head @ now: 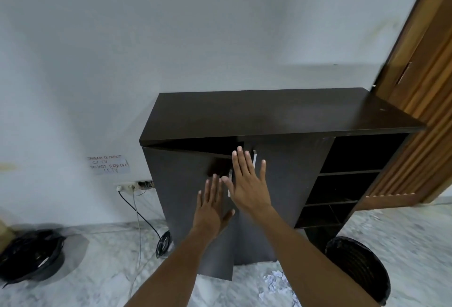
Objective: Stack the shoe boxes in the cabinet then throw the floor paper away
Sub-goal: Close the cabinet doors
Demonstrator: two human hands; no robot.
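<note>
The left hand (pixel 212 207) and right hand (pixel 247 184) press flat, fingers straight, on the doors of the dark brown wooden cabinet (pixel 269 111), so stacking seems done, while the crumpled white paper (pixel 276 282) lies on the floor, not yet thrown away.

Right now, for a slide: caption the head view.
Left hand and right hand flat on the ajar cabinet door; crumpled paper lies beside a black bin.

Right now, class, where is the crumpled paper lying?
In the head view, the crumpled paper lies on the floor at lower right, before the cabinet, just left of the black bin.
</note>
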